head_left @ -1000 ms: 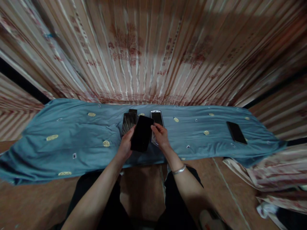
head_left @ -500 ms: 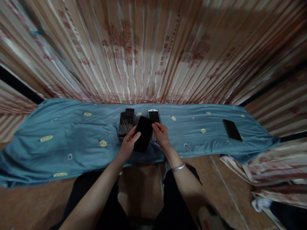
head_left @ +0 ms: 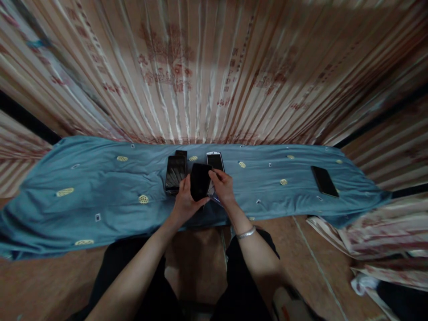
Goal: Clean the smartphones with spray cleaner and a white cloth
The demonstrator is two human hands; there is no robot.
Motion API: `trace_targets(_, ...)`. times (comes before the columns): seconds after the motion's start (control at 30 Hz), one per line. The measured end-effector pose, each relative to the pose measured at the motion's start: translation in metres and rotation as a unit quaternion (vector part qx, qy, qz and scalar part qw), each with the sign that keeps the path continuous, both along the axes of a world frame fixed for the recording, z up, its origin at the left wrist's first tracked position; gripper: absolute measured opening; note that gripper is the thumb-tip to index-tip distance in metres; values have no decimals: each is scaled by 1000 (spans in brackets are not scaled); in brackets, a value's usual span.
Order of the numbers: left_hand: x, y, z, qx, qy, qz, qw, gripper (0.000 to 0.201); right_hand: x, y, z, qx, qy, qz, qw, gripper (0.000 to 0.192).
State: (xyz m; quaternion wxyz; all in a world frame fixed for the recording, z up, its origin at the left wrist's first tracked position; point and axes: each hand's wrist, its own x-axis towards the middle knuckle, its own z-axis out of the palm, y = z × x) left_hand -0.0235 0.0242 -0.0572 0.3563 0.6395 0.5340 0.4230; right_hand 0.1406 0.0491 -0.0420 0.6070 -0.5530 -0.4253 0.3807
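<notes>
Since the earlier frames the dark phone (head_left: 199,181) has been drawn up and turned steeper, so it shows shorter and sits closer between the two hands than it did a second ago, when it lay longer and flatter across them. The left hand (head_left: 183,203) cups it from below and from the near side, thumb up along its left edge, fingers closed round its bottom, which looks like the bearing grip. The right hand (head_left: 223,187) pinches its upper right corner with fingertips, seemingly to steady or tilt it rather than carry it. The phone hangs just above the blue cloth (head_left: 100,187) that covers the desk, not resting on it. Just beyond the left hand lies a phone with a streaked screen (head_left: 175,173), overlapping another dark one behind it; just beyond the right hand lies a white-framed phone (head_left: 215,160), partly hidden by the fingers. Well off to the right of both hands, a single black phone (head_left: 323,181) lies alone, apart from the cluster. A bracelet (head_left: 245,232) circles the right wrist.
</notes>
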Motion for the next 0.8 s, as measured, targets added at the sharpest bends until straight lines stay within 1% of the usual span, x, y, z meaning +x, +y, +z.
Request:
trace_targets(0.1, 0, 2, 2, -34, -62, 23, 997, 102, -6, 0, -3, 14, 10, 1, 1000, 45)
trace_targets(0.2, -2, 4, 10, -78, -148, 52, 985, 83, -13, -5, -6, 32, -2, 22, 999, 54)
trace_targets(0.27, -2, 4, 17, -109, -200, 67, 971, 76, -16, -11, -5, 54, -50, 21, 997, 52)
trace_targets(0.3, -2, 4, 20, -126, -227, 68, 963, 73, -17, -15, -4, 67, -90, 20, 993, 49)
trace_targets(0.37, -1, 3, 27, -156, -282, 44, 946, 68, -19, -23, 1, 102, -173, 34, 979, 42)
trace_targets(0.43, 0, 2, 33, -163, -317, 23, 934, 63, -21, -30, 6, 147, -245, 43, 957, 40)
trace_targets(0.53, 1, -1, 39, -175, -336, 3, 925, 54, -22, -37, 12, 189, -323, 64, 925, 44)
trace_targets(0.6, 2, -4, 40, -192, -341, -11, 920, 53, -21, -38, 13, 202, -352, 74, 911, 46)
trace_targets(0.7, 3, -8, 41, -212, -329, -23, 920, 53, -15, -36, 12, 222, -373, 84, 897, 48)
trace_targets(0.8, 4, -13, 43, -242, -312, -40, 918, 55, -7, -30, 9, 235, -379, 83, 891, 49)
